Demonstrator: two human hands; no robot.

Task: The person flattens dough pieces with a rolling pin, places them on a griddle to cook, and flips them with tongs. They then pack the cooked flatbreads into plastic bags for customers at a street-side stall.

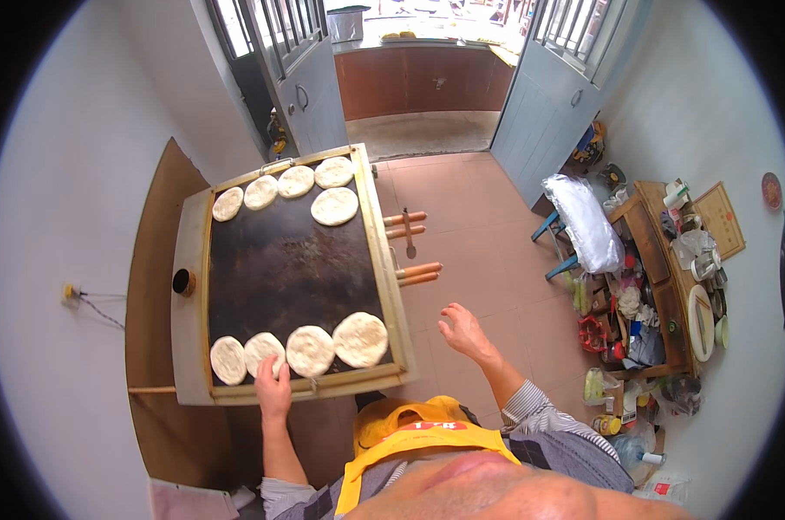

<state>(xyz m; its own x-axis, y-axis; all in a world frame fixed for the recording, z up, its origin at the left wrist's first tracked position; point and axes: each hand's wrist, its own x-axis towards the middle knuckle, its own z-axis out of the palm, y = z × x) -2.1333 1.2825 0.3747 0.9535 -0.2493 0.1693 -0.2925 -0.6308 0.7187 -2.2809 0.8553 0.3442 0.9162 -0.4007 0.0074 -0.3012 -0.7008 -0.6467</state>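
Fingertips of my left hand (pixel 273 389) rest on the near edge of a pale dough round (pixel 263 351), the second from the left in the front row on a dark griddle (pixel 282 279). The thumb is apart from the fingers, and the round lies flat. To its left is another dough round (pixel 227 361); to its right lie a third round (pixel 310 351) and a larger one (pixel 361 340). My right hand (pixel 465 333) hangs over the floor beyond the griddle's right edge, empty, with its fingers loosely spread. Several more dough rounds (pixel 296 181) line the back of the griddle.
A brown cup (pixel 184 282) stands on the griddle's left ledge. Wooden-handled tools (pixel 418 270) jut out on the right. A stool (pixel 564 265) bears a silvery padded bundle (pixel 587 224). Beside it is a cluttered wooden cabinet (pixel 665 292). Grey doors (pixel 545 123) stand open at the back.
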